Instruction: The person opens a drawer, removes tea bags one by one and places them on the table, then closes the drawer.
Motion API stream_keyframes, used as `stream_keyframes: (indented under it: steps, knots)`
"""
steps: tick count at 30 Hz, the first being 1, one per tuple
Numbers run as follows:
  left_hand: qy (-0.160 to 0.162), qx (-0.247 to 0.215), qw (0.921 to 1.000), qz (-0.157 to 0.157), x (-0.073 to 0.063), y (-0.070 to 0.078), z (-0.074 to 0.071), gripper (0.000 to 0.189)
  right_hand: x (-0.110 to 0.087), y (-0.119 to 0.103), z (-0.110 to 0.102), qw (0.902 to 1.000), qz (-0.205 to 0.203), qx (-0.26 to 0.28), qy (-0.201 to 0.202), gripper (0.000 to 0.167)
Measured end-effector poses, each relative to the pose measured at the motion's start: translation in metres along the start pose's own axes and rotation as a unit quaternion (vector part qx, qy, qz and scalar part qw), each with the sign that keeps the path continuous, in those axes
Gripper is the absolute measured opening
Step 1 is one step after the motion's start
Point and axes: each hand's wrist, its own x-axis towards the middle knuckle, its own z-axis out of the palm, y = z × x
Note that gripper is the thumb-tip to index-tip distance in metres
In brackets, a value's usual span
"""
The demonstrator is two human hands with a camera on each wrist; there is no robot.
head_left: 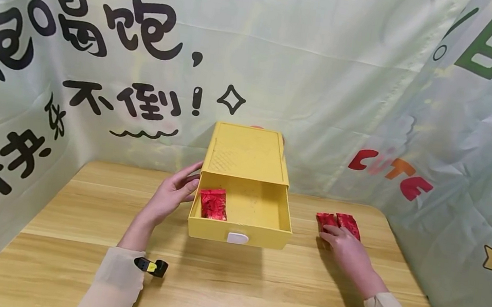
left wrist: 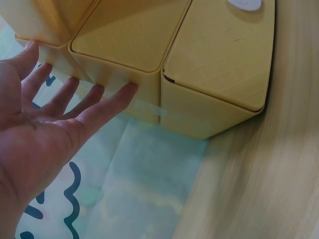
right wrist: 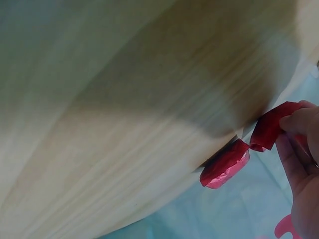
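the right hand (head_left: 347, 245), at the right of the head frame, pinches a red packet (right wrist: 269, 125) between thumb and fingers; the right wrist view shows it at the right edge. the fingers cover part of it from above, so i can't tell how firm that pinch is. just beside it, nearer the middle of the wrist frame, lies a second packet (right wrist: 225, 167), its end close against the first.

the left hand (head_left: 169, 196), left of centre in the head frame, has its fingers spread, tips against the side of the yellow box (head_left: 248, 151), seemingly to steady it.

at the centre of the head frame the box's top drawer (head_left: 262, 205) is pulled out, white handle (head_left: 237, 238) toward the bottom of the frame. a third packet (head_left: 214, 204) lies in the drawer's left part. the box stands on the wooden table (head_left: 218, 290), with a printed curtain (head_left: 313, 69) behind it, across the upper frame.

the step in hand looks like gathering the right-hand packets. the next move probably calls for a clean lift that leaves the neighbour undisturbed, then a leftward carry over the drawer wall, the left hand bracing the box.
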Motion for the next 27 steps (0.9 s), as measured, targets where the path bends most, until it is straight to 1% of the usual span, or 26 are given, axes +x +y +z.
stream_keyframes:
  steps: [7,15,21,27]
  knots:
    - [-0.002,0.0,1.0,-0.001,-0.0003,-0.0002,0.0002,0.056,-0.0003,-0.0019,0.0006,0.9998,-0.014,-0.007,0.009,0.031]
    - [-0.001,-0.002,1.0,-0.001,0.0003,0.0003,-0.0001,0.056,-0.0012,-0.0044,0.0005,0.9999,-0.001,0.004,0.014,0.03]
    - [-0.001,0.003,1.0,-0.003,0.0007,0.0009,0.0001,0.056,-0.003,-0.0059,0.0004,0.9993,0.006,0.011,0.036,0.029]
    - [-0.002,0.002,1.0,-0.003,0.0003,0.0013,0.0007,0.056,-0.0033,-0.0076,0.0004,0.997,0.015,0.017,0.074,0.035]
